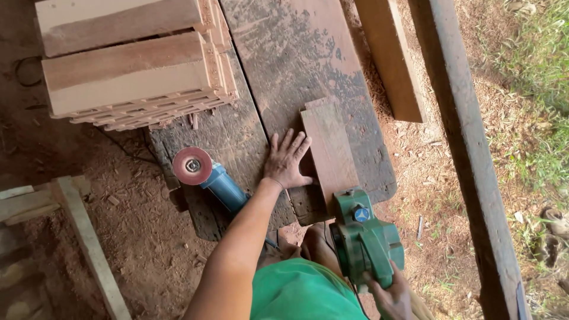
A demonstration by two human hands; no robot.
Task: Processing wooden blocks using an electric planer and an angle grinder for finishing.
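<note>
My left hand [287,161] lies flat on the dark workbench [302,59], fingers spread, its thumb against the left edge of a short reddish wooden board [329,148]. A green electric planer [363,237] sits at the near end of that board, and my right hand [391,295] grips its rear handle. Part of the right hand is cut off by the bottom of the view.
A blue angle grinder with a red sanding disc [204,173] lies on the bench left of my left hand. Stacked wooden boards [127,65] sit at the bench's far left. A long plank [391,59] and a beam [474,154] lie to the right. Sawdust covers the ground.
</note>
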